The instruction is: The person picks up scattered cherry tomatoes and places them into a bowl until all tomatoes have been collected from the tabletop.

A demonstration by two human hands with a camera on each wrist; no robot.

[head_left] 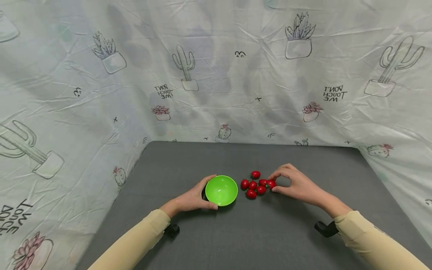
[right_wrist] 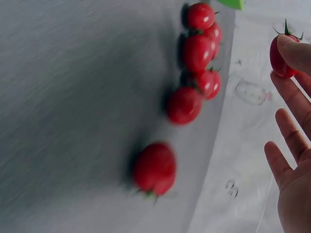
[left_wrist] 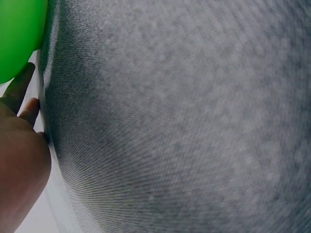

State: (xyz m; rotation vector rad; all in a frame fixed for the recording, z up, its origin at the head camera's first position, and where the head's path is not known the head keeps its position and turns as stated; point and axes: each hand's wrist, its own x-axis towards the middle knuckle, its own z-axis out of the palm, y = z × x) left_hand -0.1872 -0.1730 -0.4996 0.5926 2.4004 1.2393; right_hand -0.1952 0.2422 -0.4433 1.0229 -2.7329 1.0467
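A bright green bowl [head_left: 221, 191] stands on the dark grey table, and my left hand [head_left: 194, 197] grips its left side, thumb near the front and fingers round the back. In the left wrist view, part of the bowl [left_wrist: 22, 39] shows above the fingers. My right hand [head_left: 300, 185] pinches a red cherry tomato [right_wrist: 277, 58] with a green stem between thumb and forefinger; the right wrist view shows it raised off the table. Several other cherry tomatoes [head_left: 251, 194] lie in a loose group between the bowl and my right hand.
The grey table [head_left: 236, 236] reaches back to a pale hanging cloth [head_left: 216, 75] printed with cacti and lettering. More of this cloth hangs along the left and right sides. One tomato [head_left: 255, 174] lies a little behind the others.
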